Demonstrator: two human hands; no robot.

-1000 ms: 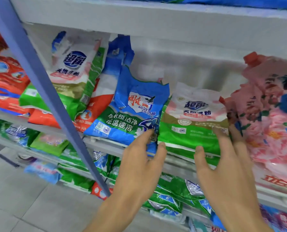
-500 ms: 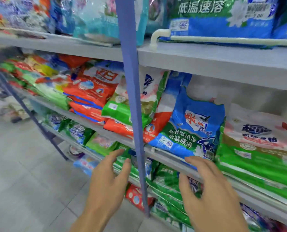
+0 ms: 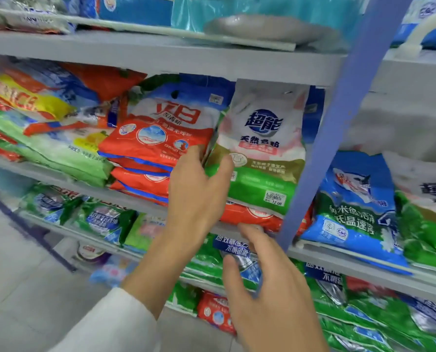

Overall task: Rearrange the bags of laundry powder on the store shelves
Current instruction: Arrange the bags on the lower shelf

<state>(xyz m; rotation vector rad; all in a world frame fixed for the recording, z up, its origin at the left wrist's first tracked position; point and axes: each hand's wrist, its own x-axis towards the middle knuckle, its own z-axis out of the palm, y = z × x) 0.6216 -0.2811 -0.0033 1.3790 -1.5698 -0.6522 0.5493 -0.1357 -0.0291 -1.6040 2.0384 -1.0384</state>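
Note:
A white and green laundry powder bag stands upright on the middle shelf, resting on a flat red bag. My left hand holds its left edge, thumb on the front and fingertips slipped behind it, beside a stack of red bags. Just below, my right hand is spread open, its index fingertip at the shelf lip under the red bag. Right of the post lie a blue bag and another white and green bag.
A blue slanted post crosses the shelves right of the held bag. Green, yellow and red bags pile up at left. Lower shelves carry several green bags. The upper shelf hangs close overhead. Grey tiled floor lies at lower left.
My view has swung left past the blue post. Both hands rose from below the shelf; the left hand has taken the edge of the white and green bag left of the post.

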